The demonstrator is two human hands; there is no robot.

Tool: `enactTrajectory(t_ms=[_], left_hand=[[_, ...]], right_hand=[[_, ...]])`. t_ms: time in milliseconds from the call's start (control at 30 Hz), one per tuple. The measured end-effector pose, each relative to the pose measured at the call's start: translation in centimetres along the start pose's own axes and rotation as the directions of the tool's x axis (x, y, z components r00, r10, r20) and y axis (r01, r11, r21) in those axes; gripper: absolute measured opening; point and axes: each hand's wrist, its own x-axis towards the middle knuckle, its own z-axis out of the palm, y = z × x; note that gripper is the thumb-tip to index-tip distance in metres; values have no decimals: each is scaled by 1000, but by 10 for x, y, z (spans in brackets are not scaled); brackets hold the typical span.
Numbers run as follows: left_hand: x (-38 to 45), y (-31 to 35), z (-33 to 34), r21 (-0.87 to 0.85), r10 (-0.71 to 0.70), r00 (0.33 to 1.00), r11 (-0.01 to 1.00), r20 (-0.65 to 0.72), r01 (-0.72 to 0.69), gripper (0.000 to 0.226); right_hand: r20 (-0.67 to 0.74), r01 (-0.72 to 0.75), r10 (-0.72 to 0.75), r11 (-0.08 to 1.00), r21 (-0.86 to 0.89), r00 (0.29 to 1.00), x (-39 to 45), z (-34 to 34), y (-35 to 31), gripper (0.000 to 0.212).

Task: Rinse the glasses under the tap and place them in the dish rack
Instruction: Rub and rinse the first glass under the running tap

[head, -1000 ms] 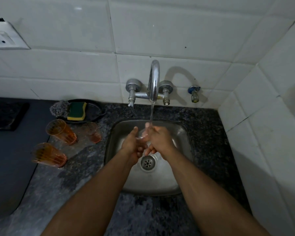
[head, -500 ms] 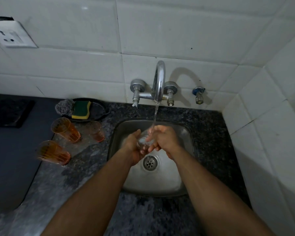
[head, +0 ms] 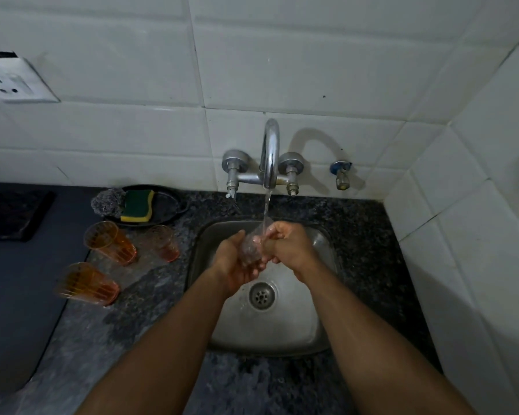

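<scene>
left hand: your left hand (head: 233,266) cups the clear glass (head: 251,250) from below, fingers curled round it.
right hand: your right hand (head: 288,247) grips its upper side.
glass: over the sink (head: 300,330), in the tap (head: 269,154) stream.
surface: three orange glasses (head: 110,242) left of the sink.
writing: none legible.

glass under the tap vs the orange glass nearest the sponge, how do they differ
The glass under the tap is clear and colourless; the orange glass nearest the sponge is tinted amber. The clear one is gripped between the left hand and the right hand over the sink, in the running water; the orange one stands untouched on the counter. Both are small tumblers, mouths up.
</scene>
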Motion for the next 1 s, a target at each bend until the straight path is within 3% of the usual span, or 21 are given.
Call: enactTrajectory(t_ms=[133, 233, 367, 467, 667, 800, 1000], left_hand=[[-14, 10, 1, 21, 144, 982, 989, 124, -148, 47], [-23, 11, 11, 76, 187, 974, 978, 125, -197, 44], [-25, 11, 20, 176, 314, 948, 931, 55, -319, 30], [-22, 12, 14, 183, 337, 941, 924, 28, -336, 26], [-25, 16, -8, 239, 240, 964, 935, 118, -262, 41], [-28, 21, -5, 387, 199, 975, 895, 96, -221, 42], [-16, 41, 1, 619, 161, 986, 778, -27, -110, 28]], right_hand=[[-98, -66, 83, 984, 165, 992, -1, 2, 4, 18], [-63, -196, 222, 940, 279, 973, -2, 6, 0, 27], [55, -377, 420, 741, 555, 906, 3, 17, -2, 42], [75, -382, 440, 669, 637, 895, 9, 27, 4, 43], [-4, -315, 369, 799, 512, 929, 12, 24, 7, 29], [-46, -247, 283, 896, 369, 958, 10, 20, 6, 41], [-78, 47, -44, 998, 39, 996, 3, 16, 8, 78]])
